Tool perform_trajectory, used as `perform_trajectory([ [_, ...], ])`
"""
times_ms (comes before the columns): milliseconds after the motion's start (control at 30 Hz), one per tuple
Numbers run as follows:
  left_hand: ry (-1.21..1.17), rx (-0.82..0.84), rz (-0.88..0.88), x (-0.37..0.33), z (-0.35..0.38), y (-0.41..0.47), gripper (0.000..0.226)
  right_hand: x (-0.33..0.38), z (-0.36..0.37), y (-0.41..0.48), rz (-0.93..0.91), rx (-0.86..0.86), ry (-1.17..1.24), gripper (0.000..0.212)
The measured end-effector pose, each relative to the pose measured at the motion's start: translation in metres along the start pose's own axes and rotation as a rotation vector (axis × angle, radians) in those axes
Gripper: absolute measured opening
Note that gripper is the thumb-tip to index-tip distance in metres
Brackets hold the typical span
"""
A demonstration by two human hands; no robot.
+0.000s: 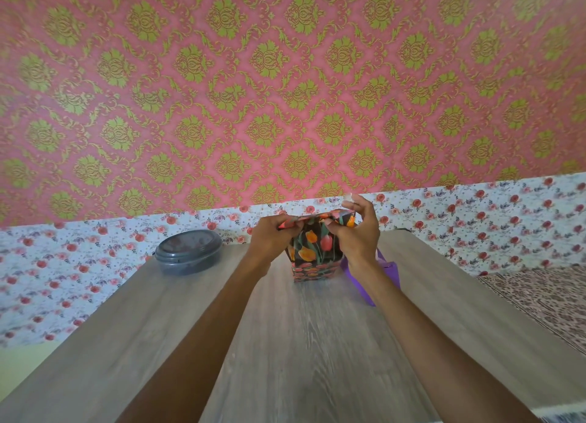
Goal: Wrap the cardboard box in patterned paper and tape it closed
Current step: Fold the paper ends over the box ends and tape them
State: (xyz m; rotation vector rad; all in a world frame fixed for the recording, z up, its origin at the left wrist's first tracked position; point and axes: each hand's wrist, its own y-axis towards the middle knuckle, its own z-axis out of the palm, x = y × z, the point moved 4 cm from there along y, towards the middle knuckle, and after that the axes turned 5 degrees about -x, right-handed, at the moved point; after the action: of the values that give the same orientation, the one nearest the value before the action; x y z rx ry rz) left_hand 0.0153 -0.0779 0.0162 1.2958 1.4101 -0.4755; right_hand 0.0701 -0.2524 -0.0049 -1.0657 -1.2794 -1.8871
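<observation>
Bench [310,343] wood-grain top, grey-brown, matt, streaky grain; patterned paper [314,248] on the box thin, smooth, slight sheen, creased at the top fold; round container [188,253] grey plastic, smooth, lid glossy and see-through; purple item [385,276] smooth, plastic-looking; upper wallpaper [285,89] pink, faint woven texture, green-gold motifs; lower wall covering [475,226] floral print, matt; spotted cloth [539,295] soft, matt.

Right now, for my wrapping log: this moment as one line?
step: folding paper over box top | left hand: pinches paper | right hand: pinches paper | box: upright on table
</observation>
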Motion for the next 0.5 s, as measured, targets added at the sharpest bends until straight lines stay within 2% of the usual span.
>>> perform_trajectory([
  [33,0.01,0.005,0.017,-0.001,-0.001,0.0,0.009,0.001,0.001,-0.001,-0.014,-0.005,-0.01,0.067],
  [167,0.118,-0.006,0.163,-0.013,-0.006,0.001,0.031,0.005,0.005,-0.002,-0.048,0.007,-0.009,0.062],
  [300,0.392,0.011,0.281,-0.02,-0.004,0.006,0.037,0.004,0.002,-0.001,-0.059,0.013,-0.012,0.06],
  [500,0.251,-0.094,0.209,-0.008,-0.005,0.011,0.007,0.003,-0.002,-0.004,-0.07,0.04,-0.052,0.063],
])
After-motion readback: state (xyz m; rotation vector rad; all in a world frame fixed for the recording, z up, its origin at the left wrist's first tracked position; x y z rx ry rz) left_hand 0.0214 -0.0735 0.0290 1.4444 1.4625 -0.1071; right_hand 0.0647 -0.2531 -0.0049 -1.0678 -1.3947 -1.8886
